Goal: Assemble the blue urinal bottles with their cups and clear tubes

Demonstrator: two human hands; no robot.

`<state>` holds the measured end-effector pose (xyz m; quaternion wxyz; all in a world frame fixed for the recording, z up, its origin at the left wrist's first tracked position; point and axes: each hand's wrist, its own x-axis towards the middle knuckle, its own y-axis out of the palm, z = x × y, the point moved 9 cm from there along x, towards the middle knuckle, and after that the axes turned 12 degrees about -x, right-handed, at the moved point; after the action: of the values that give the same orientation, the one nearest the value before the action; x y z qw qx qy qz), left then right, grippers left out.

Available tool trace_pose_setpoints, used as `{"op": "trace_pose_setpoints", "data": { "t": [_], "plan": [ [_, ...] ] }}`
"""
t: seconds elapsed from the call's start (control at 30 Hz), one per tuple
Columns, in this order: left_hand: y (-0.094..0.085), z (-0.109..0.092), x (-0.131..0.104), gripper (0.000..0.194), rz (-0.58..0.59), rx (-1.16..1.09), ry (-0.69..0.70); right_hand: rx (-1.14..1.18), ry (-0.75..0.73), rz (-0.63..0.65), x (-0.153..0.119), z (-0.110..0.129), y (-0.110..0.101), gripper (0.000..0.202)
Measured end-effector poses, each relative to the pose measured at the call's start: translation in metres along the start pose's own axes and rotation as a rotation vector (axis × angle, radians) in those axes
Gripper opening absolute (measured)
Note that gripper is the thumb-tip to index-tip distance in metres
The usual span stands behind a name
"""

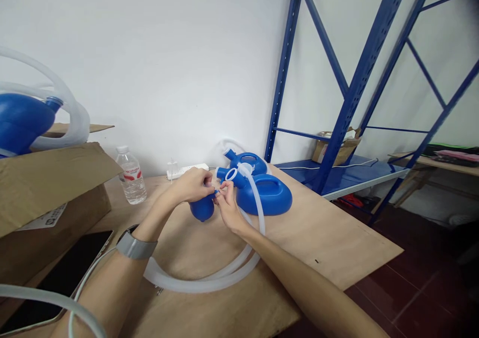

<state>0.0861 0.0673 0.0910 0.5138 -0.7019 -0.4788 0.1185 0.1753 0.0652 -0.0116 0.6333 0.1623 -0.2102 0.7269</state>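
My left hand (195,184) is closed over the top of a blue bulb-shaped piece (202,210), which hangs with its rounded end down. Beside it, my right hand (229,209) pinches a small blue bit (216,192) at the piece's edge; whether the two are joined is hidden by fingers. Just behind my right hand lies a blue jug-like bottle (275,198) with a handle, an angled neck and a white ring-shaped cap (231,174). A translucent hose (209,284) loops over the table around my hands. Another blue bottle (250,158) sits behind the first.
At the left, a cardboard box (56,188) carries a blue bottle (26,121) with coiled hose. A water bottle (132,178), white power strip (189,169) and dark tablet-like device (56,283) are on the wooden table (318,238). Blue shelving (337,128) stands right.
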Motion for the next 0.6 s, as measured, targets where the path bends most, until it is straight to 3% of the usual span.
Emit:
{"op": "trace_pose_setpoints", "data": {
  "t": [0.2, 0.43, 0.6],
  "plan": [
    [0.003, 0.002, 0.002, 0.039, -0.040, -0.034, -0.062, 0.005, 0.017, -0.046, -0.002, -0.002, -0.002, 0.021],
    [0.006, 0.025, 0.000, 0.036, -0.021, -0.170, -0.278, 0.011, 0.054, -0.064, -0.002, 0.000, -0.006, 0.022],
    [-0.003, 0.020, -0.008, 0.057, 0.097, -0.285, -0.224, 0.047, 0.063, -0.084, 0.005, 0.007, -0.018, 0.029]
  ]
}}
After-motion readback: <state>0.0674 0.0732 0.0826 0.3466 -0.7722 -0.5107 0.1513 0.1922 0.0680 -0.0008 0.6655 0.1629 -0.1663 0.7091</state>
